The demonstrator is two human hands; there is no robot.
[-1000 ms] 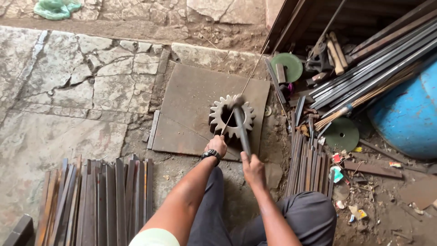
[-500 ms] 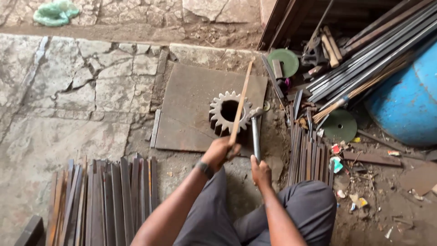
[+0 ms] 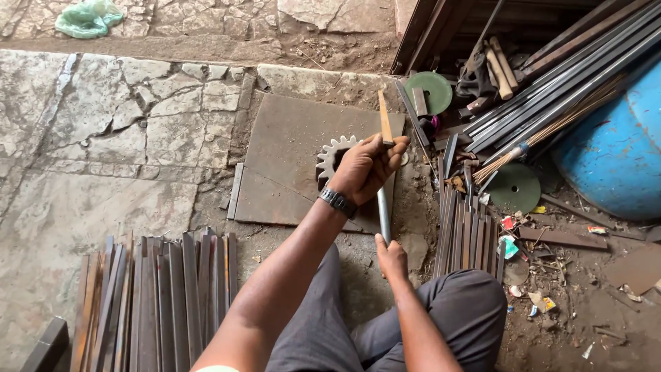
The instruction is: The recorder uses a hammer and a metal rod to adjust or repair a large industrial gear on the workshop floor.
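At the centre of the frame the left hand [image 3: 368, 169] is closed tight around a wooden hammer handle [image 3: 385, 120], raised over the toothed gear [image 3: 332, 157] on the steel plate [image 3: 289, 151]. Just below, the right hand [image 3: 391, 256] pinches the lower end of a metal rod [image 3: 383, 213], probably a punch. A striking step is in hand; the next blow calls for the rod held steady.

blue drum [image 3: 616, 155] | green discs [image 3: 434, 91] | flat bar stack [image 3: 158, 296] | green bag [image 3: 88, 16]
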